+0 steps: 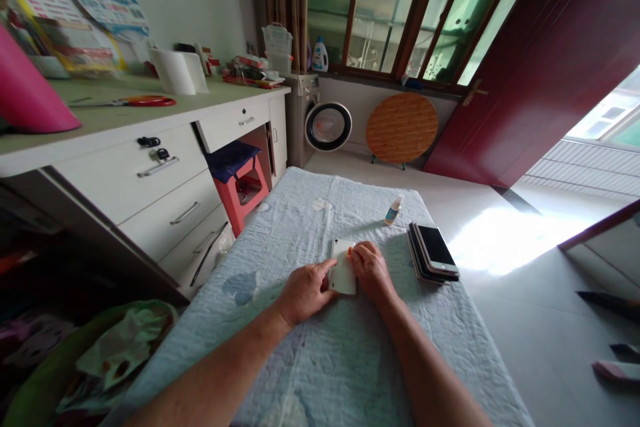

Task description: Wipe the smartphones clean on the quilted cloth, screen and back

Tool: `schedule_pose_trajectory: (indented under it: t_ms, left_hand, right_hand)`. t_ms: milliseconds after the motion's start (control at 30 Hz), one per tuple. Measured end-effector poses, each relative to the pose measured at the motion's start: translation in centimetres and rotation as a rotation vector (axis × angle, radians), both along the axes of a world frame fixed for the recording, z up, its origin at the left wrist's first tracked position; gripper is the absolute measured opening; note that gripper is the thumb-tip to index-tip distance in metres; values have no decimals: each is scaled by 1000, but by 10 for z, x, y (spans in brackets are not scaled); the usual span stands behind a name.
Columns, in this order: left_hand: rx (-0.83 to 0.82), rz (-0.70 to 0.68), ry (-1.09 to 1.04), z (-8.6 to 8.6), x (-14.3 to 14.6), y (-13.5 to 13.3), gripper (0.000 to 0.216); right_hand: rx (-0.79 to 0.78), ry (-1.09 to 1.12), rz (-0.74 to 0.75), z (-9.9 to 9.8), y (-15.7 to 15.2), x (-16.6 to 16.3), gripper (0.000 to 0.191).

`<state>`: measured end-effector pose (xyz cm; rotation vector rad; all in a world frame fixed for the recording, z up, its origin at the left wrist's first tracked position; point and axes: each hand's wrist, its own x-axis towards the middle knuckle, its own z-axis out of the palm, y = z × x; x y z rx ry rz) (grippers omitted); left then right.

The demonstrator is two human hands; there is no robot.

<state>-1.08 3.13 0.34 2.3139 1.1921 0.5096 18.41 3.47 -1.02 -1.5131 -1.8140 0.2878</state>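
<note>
A white phone lies on the quilted cover, its back with the camera facing up. My left hand grips it by the left edge, thumb on the near part. Pinched in the fingers of my right hand is a small orange piece, pressed against the phone's upper right; its kind is hidden by the fingers. Farther off stands a small bottle with a white cap and a blue label. To the right of my right hand is a stack of phones, the top one with its dark screen up.
The pale blue quilted cover spreads under everything. On the left is a desk with drawers, holding scissors and a paper roll. A red stool, a washing machine and a round wooden tabletop stand beyond.
</note>
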Motion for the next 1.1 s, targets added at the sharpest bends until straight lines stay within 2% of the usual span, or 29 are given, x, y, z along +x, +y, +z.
schedule_pose_trajectory:
  t_ms: [100,167,400,667,800,967,1100]
  left_hand:
    - [120,2,-17,-1,-2,2,58]
    - [167,-2,-22,-1,-3,4,65]
    - [152,-84,-63,2,-2,2,55]
    - [162,-97,-76,-3,-2,2,67]
    - [162,-111,-72,-8,-3,4,77]
    - [171,-125,-43,-9,-3,4,72]
    - [171,-120,-57,-10,-3,5,70]
  right_hand:
    - [1,-47,-25,-3,5,0,19]
    - [-21,-87,-20,-3,9,0,24]
    - [-93,-84,47,5,6,7,21]
    - [-121,-33,27,8,-7,11,11]
    - [-187,-60,98,20,-16,4,14]
    - [-208,-95,220,33,-41,-5,18]
    - [-203,-51,275,35,-53,-6,21]
